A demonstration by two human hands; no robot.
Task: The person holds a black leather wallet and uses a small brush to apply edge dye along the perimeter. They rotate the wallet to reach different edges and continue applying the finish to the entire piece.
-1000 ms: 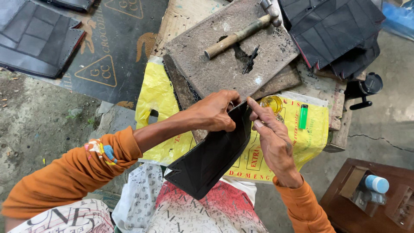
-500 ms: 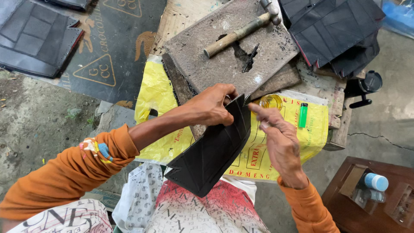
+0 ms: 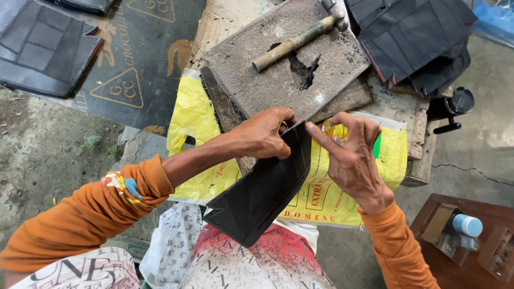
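left hand (image 3: 265, 134): fingers curled tight over the far top edge of a black stitched leather panel (image 3: 262, 190), which is held tilted above the lap, near the scene's middle. right hand (image 3: 353, 155): fingers spread and loosely bent, index tip laid against the panel's far right edge; a small yellowish item is seen behind them, kind not to be told. for good work the edge is best kept pinched firm and level while pressure is applied evenly along it. beyond: yellow plastic sack (image 3: 195, 115); stone slab (image 3: 284, 59); hammer (image 3: 300, 36) lying on it; further dark panels (image 3: 415, 37) far right.
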